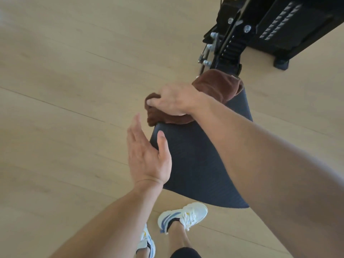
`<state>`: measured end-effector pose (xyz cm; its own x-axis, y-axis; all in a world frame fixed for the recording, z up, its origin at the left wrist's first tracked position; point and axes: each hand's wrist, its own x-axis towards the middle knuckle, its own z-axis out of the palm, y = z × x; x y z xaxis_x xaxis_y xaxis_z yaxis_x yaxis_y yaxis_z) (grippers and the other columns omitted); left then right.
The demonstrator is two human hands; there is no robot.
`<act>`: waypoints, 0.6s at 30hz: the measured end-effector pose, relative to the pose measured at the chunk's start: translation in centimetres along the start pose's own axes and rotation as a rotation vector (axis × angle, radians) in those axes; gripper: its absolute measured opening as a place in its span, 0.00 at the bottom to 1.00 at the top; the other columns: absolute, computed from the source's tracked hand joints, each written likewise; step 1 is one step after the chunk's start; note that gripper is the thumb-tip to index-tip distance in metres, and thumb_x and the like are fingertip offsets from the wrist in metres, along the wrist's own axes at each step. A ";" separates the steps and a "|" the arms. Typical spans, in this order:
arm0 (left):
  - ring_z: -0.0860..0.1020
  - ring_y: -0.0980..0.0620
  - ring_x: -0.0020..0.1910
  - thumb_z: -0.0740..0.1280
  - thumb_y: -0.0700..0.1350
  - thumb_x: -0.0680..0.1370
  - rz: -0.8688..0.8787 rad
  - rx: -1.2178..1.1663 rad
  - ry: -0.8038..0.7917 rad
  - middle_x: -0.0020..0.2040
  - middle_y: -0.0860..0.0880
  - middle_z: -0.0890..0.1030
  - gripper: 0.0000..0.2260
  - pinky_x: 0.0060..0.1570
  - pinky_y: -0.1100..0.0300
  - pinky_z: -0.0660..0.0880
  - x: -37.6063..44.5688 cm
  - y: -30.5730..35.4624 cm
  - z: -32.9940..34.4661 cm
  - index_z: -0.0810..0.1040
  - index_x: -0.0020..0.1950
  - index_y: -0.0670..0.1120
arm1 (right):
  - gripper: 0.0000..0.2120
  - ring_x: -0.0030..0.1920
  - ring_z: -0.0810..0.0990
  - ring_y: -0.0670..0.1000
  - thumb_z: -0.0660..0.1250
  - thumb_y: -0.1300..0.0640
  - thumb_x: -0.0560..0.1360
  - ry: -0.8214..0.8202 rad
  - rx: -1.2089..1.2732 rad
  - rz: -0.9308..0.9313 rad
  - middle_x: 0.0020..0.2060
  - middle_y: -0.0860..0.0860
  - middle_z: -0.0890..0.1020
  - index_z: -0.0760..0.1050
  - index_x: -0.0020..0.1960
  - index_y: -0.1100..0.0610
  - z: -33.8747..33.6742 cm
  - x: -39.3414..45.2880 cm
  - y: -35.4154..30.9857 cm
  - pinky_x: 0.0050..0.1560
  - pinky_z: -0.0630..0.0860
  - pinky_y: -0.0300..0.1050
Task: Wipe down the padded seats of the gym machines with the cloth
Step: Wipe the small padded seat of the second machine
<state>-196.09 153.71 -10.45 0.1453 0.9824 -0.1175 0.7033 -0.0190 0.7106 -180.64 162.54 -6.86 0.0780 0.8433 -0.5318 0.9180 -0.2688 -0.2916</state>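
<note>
Right now your right hand (175, 100) grasps the bunched cloth (214, 86), pressing it onto the seat's (195, 164) far end so it wipes rather than slides. Your left hand (147, 155) is released, fingers straight beside the seat edge, probably for balance.

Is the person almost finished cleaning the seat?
Hard to say; nothing looks clearly done. The right hand presses a brown terry cloth on the far end of the dark grey padded seat. The left hand hangs open beside it. The near part remains.
</note>
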 end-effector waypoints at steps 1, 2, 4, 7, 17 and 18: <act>0.69 0.47 0.70 0.56 0.54 0.78 -0.008 -0.042 0.035 0.74 0.44 0.68 0.31 0.70 0.62 0.64 0.0 -0.1 0.1 0.58 0.80 0.43 | 0.23 0.55 0.79 0.59 0.55 0.37 0.80 -0.031 0.004 -0.031 0.54 0.54 0.84 0.81 0.51 0.53 0.7 0.0 -1.3 0.49 0.69 0.49; 0.66 0.48 0.72 0.56 0.52 0.78 -0.025 -0.087 0.067 0.75 0.43 0.67 0.32 0.70 0.70 0.58 0.1 -0.2 0.2 0.57 0.80 0.42 | 0.21 0.51 0.79 0.57 0.56 0.38 0.80 -0.041 0.002 -0.067 0.48 0.53 0.83 0.79 0.46 0.52 1.5 -0.2 -2.5 0.47 0.68 0.48; 0.62 0.50 0.74 0.55 0.50 0.77 -0.107 -0.188 0.113 0.77 0.43 0.65 0.32 0.68 0.78 0.50 0.1 -0.3 0.3 0.57 0.80 0.41 | 0.21 0.46 0.78 0.56 0.55 0.38 0.80 -0.009 -0.016 -0.109 0.40 0.49 0.79 0.76 0.40 0.51 2.8 -1.1 -3.9 0.44 0.66 0.48; 0.64 0.49 0.76 0.52 0.52 0.78 -0.278 -0.328 0.156 0.79 0.45 0.64 0.31 0.75 0.66 0.56 0.1 -0.2 0.1 0.57 0.81 0.45 | 0.22 0.59 0.77 0.56 0.52 0.35 0.79 0.111 -0.048 -0.111 0.50 0.49 0.83 0.79 0.49 0.47 4.1 -2.1 -3.5 0.58 0.68 0.53; 0.65 0.53 0.75 0.50 0.52 0.85 -0.531 -0.287 0.037 0.79 0.54 0.63 0.22 0.65 0.66 0.57 -2.8 -5.3 -4.8 0.57 0.81 0.53 | 0.27 0.81 0.39 0.63 0.51 0.37 0.77 0.194 -0.004 -0.016 0.78 0.46 0.65 0.77 0.67 0.46 7.0 -10.0 -5.4 0.76 0.38 0.70; 0.67 0.55 0.72 0.51 0.52 0.86 -0.511 -0.266 0.027 0.77 0.56 0.64 0.22 0.62 0.68 0.57 -3.0 -6.5 -5.8 0.58 0.80 0.53 | 0.26 0.81 0.39 0.62 0.51 0.38 0.77 0.184 0.010 -0.040 0.78 0.45 0.65 0.76 0.68 0.46 7.6 -11.3 -5.9 0.76 0.38 0.70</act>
<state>-205.15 151.97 -10.74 -0.1877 0.8589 -0.4765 0.4797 0.5035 0.7186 -189.88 151.05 -5.16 0.1117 0.9241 -0.3654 0.9180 -0.2368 -0.3181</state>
